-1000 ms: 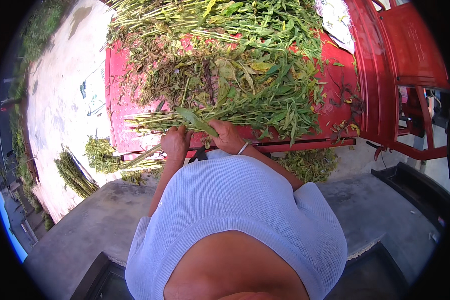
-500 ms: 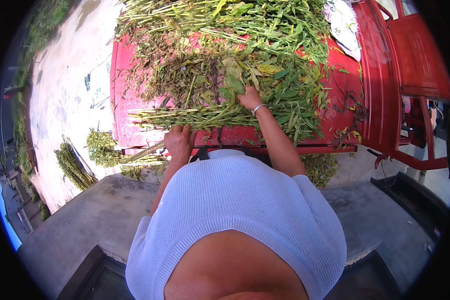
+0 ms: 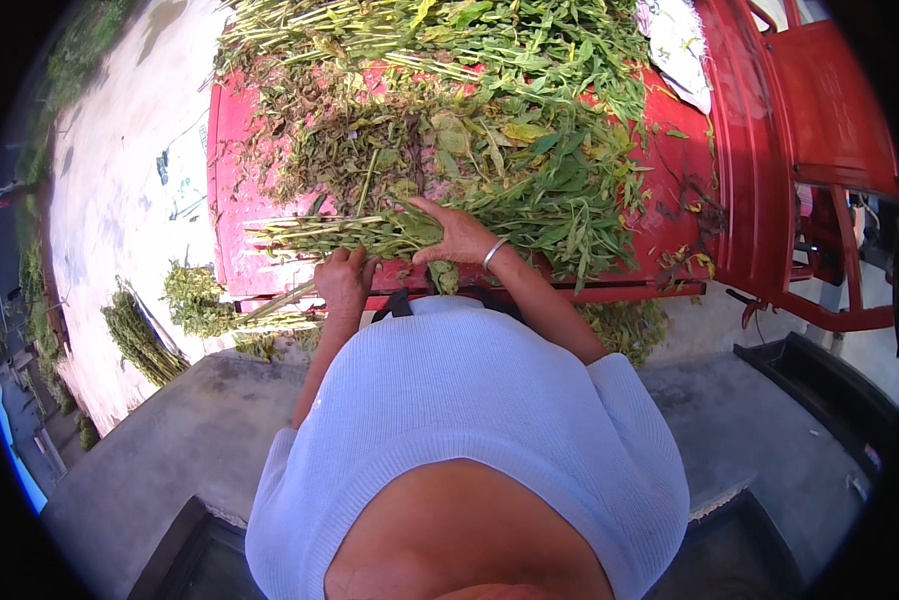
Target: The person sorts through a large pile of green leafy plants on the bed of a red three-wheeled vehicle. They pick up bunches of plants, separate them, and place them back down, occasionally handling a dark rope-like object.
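Observation:
A row of cut leafy stalks (image 3: 315, 235) lies along the near side of a red truck bed, its bare ends pointing left. My left hand (image 3: 344, 283) is at the near edge of these stalks with fingers curled, closed on a single long stalk (image 3: 282, 302) that slants out to the lower left. Over the middle of the row is my right hand (image 3: 457, 238), wearing a silver bracelet (image 3: 495, 252). Its thumb and fingers are spread apart around the leaves. Just below that hand hangs a green leaf (image 3: 445, 277) near the bed's edge.
Dry, withered leaves (image 3: 330, 150) cover the middle of the red bed (image 3: 232, 180). A larger heap of stalks (image 3: 530, 50) lies at the far side. A white sack (image 3: 675, 50) sits by the red cab frame (image 3: 750, 150). On the ground at left are stalk bundles (image 3: 142, 335).
My right hand has let go of the leaf it gripped and moved left and nearer, its fingers now spread. A leaf now shows below it. My left hand keeps its place at the stalks.

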Demonstrator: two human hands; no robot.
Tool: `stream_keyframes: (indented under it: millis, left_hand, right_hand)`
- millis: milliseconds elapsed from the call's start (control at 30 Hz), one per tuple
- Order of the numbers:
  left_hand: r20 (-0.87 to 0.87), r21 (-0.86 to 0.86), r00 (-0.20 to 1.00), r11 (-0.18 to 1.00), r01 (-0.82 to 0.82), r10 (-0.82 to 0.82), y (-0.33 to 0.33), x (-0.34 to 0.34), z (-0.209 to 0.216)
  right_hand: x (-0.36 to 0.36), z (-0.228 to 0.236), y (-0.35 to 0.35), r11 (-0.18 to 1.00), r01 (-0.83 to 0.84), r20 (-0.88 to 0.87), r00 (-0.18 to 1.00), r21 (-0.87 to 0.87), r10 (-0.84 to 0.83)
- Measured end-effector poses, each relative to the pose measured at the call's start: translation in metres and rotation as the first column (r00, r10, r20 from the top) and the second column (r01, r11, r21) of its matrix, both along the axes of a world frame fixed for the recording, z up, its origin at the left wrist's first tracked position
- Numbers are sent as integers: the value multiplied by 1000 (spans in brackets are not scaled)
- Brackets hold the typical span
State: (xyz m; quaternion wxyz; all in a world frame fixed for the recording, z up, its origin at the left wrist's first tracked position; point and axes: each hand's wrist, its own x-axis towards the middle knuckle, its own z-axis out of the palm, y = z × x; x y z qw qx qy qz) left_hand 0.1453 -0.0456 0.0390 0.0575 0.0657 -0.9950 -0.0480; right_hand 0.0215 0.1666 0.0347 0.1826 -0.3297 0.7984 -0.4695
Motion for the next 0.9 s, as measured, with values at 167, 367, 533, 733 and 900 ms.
stream_keyframes:
  millis: [167, 367, 533, 733, 900]
  left_hand:
    - [-41, -12, 999, 1000, 14, -14, 2, -7, 9]
    - [-4, -23, 1000, 999, -23, 23, 6, -1, 4]
    - [71, -87, 997, 996, -2, 8, -1, 4, -17]
    - [48, 144, 999, 990, 5, -13, -11, 3, -9]
    - [2, 283, 998, 958, 54, -57, -56, 2, 9]
  right_hand:
    - [27, -12, -28, 794, 85, -177, 984, 602, 29]
    - [37, -18, -23, 886, 173, -296, 954, 431, -43]
    - [42, -13, -30, 966, -190, 146, 965, -174, 216]
    - [14, 12, 25, 919, 291, 437, 886, -266, -153]
    - [20, -25, 203, 722, 634, 215, 692, 277, -690]
